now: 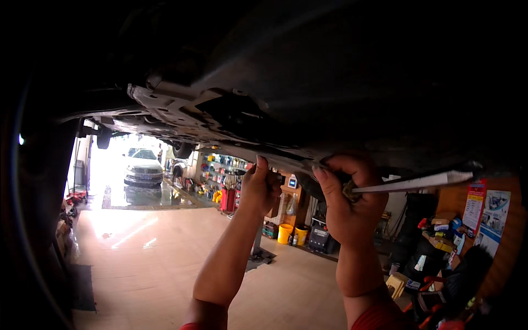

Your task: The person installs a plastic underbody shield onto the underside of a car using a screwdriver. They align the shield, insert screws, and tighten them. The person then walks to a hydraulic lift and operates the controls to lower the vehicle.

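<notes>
Overhead is the dark underside of a raised car (231, 110), with a lighter metal section at the left. Just below its lower edge, my left hand (259, 190) is closed with the thumb pointing up. What lies within its fingers, if anything, is hidden. My right hand (355, 203) is raised at the same edge, thumb and fingers curled. A long, narrow pale strip (423, 182) runs across its palm and sticks out to the right; its exact kind is unclear. Shadow hides whatever the fingertips touch above.
A light-coloured car (143, 166) stands on wet floor in a bright doorway, a person (178, 170) beside it. Shelves of bottles (223, 170), yellow buckets (285, 233) and a lift post base (260, 258) are beyond my arms. Boxes (441, 225) and a yellow stool (396, 285) crowd the right.
</notes>
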`<state>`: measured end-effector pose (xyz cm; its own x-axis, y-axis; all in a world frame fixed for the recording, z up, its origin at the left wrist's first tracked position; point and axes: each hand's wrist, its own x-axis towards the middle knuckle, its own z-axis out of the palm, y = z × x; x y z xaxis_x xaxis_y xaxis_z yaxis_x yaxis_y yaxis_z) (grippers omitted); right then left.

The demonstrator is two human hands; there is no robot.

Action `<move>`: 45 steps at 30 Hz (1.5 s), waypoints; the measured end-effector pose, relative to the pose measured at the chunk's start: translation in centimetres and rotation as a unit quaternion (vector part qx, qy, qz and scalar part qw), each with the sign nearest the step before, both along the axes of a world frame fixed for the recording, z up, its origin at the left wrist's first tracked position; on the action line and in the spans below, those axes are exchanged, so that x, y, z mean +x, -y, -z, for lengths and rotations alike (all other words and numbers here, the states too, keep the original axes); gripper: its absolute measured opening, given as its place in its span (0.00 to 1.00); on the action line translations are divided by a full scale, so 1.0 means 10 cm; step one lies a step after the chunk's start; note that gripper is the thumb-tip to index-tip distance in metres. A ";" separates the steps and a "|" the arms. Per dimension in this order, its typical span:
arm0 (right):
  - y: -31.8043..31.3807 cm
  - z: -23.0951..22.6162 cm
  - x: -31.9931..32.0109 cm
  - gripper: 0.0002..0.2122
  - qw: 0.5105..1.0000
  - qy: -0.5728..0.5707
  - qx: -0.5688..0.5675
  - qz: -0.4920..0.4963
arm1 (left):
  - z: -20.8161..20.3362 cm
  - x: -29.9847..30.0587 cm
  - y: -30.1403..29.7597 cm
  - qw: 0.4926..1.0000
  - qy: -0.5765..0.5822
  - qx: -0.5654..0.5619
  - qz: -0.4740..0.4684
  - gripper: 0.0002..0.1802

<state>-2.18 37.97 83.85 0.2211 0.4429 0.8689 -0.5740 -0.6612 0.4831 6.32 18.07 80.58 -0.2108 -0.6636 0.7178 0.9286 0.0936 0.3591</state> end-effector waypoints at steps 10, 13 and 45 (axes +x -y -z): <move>0.14 -0.25 0.25 0.07 0.997 0.049 -0.050 0.022 | -0.34 0.17 -0.10 1.000 0.018 0.007 0.008 0.27; 0.19 -0.28 0.33 0.07 0.997 0.052 -0.045 -0.016 | -0.40 0.25 -0.17 0.999 0.000 0.028 0.024 0.26; 0.68 0.43 -0.37 0.13 0.934 0.020 0.214 -0.284 | -0.60 0.46 0.00 0.997 0.055 0.046 -0.031 0.33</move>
<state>-5.85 31.12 79.51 0.0192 0.0886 0.9959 -0.0832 -0.9925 0.0899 10.92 18.06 86.62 -0.2402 -0.7403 0.6279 0.8769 0.1119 0.4675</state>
